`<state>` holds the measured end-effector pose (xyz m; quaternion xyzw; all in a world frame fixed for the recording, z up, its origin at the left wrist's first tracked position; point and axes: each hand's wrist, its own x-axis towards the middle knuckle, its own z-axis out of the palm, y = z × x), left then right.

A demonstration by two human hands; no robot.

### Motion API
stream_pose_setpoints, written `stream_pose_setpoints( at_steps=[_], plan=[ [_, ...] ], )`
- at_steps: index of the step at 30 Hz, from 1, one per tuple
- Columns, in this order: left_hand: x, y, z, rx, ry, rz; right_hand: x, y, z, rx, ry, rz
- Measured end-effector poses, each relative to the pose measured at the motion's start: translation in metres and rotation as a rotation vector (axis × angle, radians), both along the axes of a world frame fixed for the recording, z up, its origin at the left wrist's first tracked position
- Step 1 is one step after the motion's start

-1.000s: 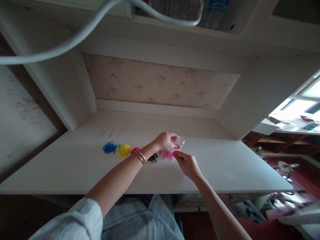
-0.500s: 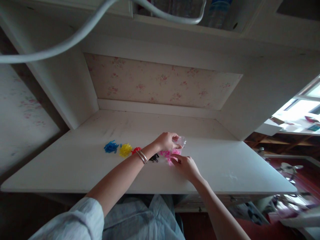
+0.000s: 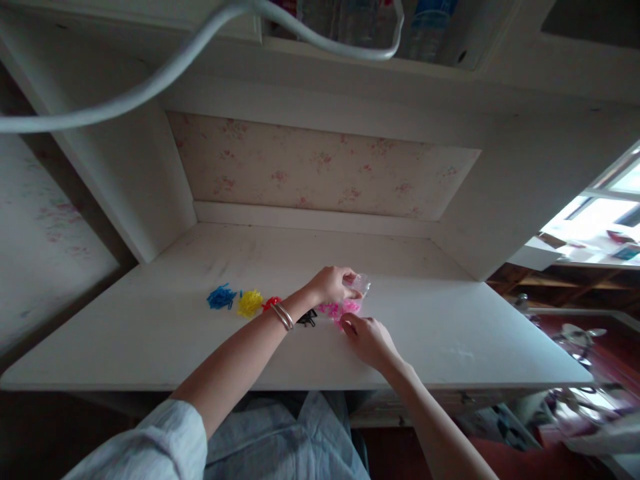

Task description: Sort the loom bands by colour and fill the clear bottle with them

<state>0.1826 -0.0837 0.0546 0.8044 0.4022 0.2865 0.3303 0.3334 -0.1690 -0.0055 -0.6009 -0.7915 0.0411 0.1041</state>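
My left hand (image 3: 332,285), with bracelets at the wrist, grips a clear plastic container (image 3: 362,285) tilted low over the white desktop. Small pink pieces (image 3: 329,309) lie below it in a loose heap, and more pink shows by the container's lower end. My right hand (image 3: 369,339) is at the near edge of the pink heap, its fingers curled together; whatever they pinch is hidden. Left of the heap, partly behind my left forearm, are small black pieces (image 3: 307,319) and a red pile (image 3: 271,304). A yellow pile (image 3: 250,303) and a blue pile (image 3: 221,297) follow further left.
The white desktop (image 3: 420,347) sits in a nook with side panels and a floral back wall (image 3: 320,167). A white cable (image 3: 165,73) hangs across the top left. Overhead is a shelf with plastic bottles (image 3: 431,30). A window (image 3: 620,187) is at the right.
My right hand's fingers have curled in more tightly and drawn slightly back at the pink heap. My left hand stays on the container, almost unmoved. The view has shifted slightly.
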Motion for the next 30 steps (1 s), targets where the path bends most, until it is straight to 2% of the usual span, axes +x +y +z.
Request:
stream_pose_setpoints(
  at_steps=[11,22,27,30],
  plan=[
    [-0.001,-0.004,0.006,-0.030,0.006,0.001,0.003,0.004,-0.005,0.045,0.152,-0.058],
    [0.002,-0.001,0.001,-0.004,0.021,0.006,0.002,-0.002,-0.001,0.050,0.132,-0.092],
    [0.001,-0.002,0.002,-0.005,0.018,0.017,0.002,-0.008,0.000,-0.019,0.039,-0.088],
    [0.001,-0.003,0.004,0.001,0.006,0.009,0.000,-0.010,-0.001,0.007,-0.005,-0.086]
  ],
)
